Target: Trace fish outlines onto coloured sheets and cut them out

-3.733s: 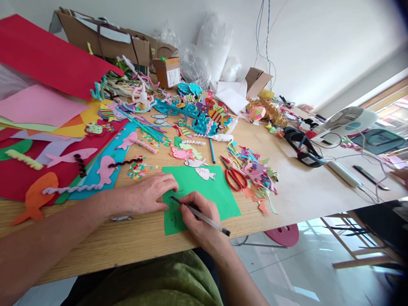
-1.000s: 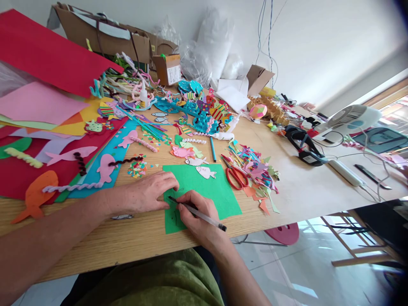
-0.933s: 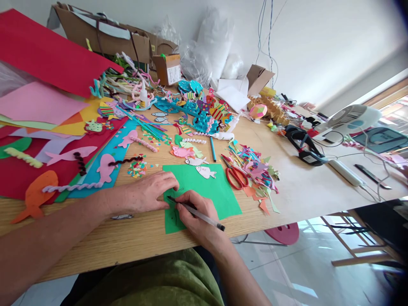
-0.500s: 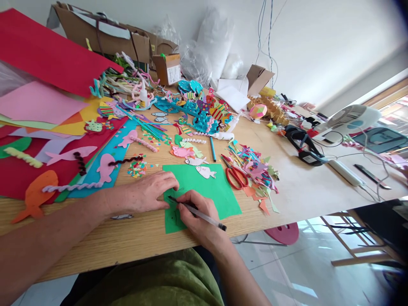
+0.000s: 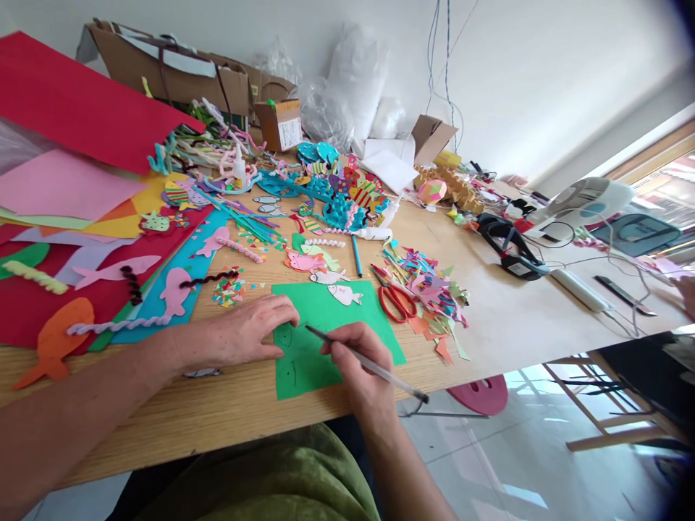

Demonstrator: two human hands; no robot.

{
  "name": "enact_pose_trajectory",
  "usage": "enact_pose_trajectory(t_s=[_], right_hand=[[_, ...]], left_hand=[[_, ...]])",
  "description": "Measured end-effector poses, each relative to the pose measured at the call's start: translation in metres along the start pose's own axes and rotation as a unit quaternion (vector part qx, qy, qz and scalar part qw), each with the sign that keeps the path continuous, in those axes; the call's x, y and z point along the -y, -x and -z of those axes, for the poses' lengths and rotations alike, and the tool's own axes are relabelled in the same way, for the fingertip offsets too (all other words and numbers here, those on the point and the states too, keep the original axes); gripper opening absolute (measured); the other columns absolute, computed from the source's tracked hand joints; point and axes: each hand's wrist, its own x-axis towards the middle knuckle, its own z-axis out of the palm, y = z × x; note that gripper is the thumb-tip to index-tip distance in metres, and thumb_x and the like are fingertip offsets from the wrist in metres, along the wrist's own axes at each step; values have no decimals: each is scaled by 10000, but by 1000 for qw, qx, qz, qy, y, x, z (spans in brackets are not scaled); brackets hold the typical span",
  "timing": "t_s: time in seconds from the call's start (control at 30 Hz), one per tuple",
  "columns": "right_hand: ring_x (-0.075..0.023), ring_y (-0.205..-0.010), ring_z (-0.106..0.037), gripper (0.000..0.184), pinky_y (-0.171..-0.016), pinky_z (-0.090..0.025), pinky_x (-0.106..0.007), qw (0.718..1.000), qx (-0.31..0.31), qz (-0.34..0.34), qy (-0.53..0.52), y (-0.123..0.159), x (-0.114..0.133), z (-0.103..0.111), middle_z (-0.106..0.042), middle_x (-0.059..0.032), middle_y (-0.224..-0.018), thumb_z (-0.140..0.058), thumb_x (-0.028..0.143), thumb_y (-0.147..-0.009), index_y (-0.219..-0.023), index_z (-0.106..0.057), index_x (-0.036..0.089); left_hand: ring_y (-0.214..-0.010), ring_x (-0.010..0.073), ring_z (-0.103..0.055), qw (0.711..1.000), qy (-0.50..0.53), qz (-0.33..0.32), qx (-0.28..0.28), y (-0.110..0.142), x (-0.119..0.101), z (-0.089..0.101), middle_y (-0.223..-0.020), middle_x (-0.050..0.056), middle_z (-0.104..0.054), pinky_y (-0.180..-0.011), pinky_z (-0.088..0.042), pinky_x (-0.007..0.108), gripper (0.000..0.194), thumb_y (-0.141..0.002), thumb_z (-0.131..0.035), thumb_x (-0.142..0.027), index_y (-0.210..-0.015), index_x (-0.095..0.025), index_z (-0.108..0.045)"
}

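With the right hand (image 5: 369,365), holding a clear pen (image 5: 385,375) over green paper (image 5: 312,369)

Keeps fingers and thumb closed around the clear pen, near its dark writing end, with the back end leaning toward the lower right. Points the tip at the left part of the green paper; cannot tell if touching it. With the left hand (image 5: 253,329), rests at the left edge of the paper, fingers curved and thumb spread apart, gripping nothing that can be seen.

On the green paper, can see thin dark fish drawings (image 5: 284,336) at the left, and a white paper fish (image 5: 344,294) across the upper edge. Just beside it to the right, can find red scissors (image 5: 397,304), then colourful scraps (image 5: 431,284). Beyond the paper, can notice a blue marker (image 5: 357,257) lying on the wooden surface (image 5: 163,427).
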Motion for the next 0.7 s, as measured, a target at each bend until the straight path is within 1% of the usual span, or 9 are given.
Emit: enact_pose_trajectory(t_s=[0.07, 0.13, 0.2, 0.27, 0.4, 0.5, 0.6, 0.7], right_hand=[[-107, -553, -530, 77, -503, -411, -204, 996, -67, 21, -51, 3, 0, 10, -628, 9, -625, -518, 195, -780, -785, -594, 188], [-106, -567, -540, 77, -504, -420, -199, 991, -115, 37, -51, 5, 1, 21, -624, 10, -637, -523, 197, -794, -818, -595, 192], [-109, -581, -554, 78, -506, -432, -199, 988, -149, 41, -2, 8, 2, 32, -624, 7, -658, -534, 202, -797, -845, -595, 195], [-116, -588, -564, 91, -509, -443, -206, 983, -165, 48, 67, 11, 1, 42, -626, 0, -683, -540, 216, -800, -868, -595, 195], [-120, -581, -563, 114, -520, -448, -216, 968, -141, 87, 189, 16, -5, 56, -609, -4, -680, -519, 232, -826, -898, -598, 191], [-113, -550, -558, 130, -522, -445, -215, 959, -94, 106, 246, 18, -8, 63, -600, 0, -657, -494, 226, -852, -908, -607, 194], [-129, -598, -597, 172, -571, -471, -229, 953, -53, 126, 270, 16, -8, 67, -632, -23, -708, -466, 237, -880, -917, -629, 199], [-145, -665, -630, 171, -622, -493, -235, 945, -19, 143, 292, 13, -8, 72, -665, -42, -785, -472, 234, -882, -904, -638, 202]], left_hand=[[-991, 228, -517, 1000, 5, 5, 2, 1, 1, 0, -1054, 60, -539, -854, -419, 335, 269, -729, -629, -194, -975, -184, -520], [-999, 223, -513, 1000, 12, 8, 8, 2, 2, 1, -1064, 64, -541, -867, -411, 335, 236, -760, -589, -204, -984, -182, -518], [-985, 215, -522, 1000, 20, 6, 13, 3, 3, 3, -1052, 63, -557, -858, -413, 327, 193, -801, -535, -227, -987, -180, -518], [-947, 207, -541, 1000, 21, 1, 11, 4, 3, 6, -1018, 57, -583, -827, -421, 314, 170, -828, -486, -238, -983, -179, -522], [-894, 185, -571, 999, 10, -18, -28, 5, 1, 18, -976, 39, -623, -792, -422, 284, 169, -851, -416, -224, -965, -193, -537], [-898, 188, -579, 998, -19, -18, -54, 2, 1, 31, -973, 46, -635, -789, -423, 284, 189, -851, -404, -227, -961, -189, -552], [-912, 205, -580, 997, -57, -7, -58, -6, 4, 44, -992, 61, -634, -781, -424, 295, 211, -821, -443, -227, -984, -175, -566], [-875, 197, -585, 995, -84, 11, -48, -16, 6, 56, -975, 53, -635, -737, -422, 280, 215, -798, -467, -218, -977, -179, -579]])
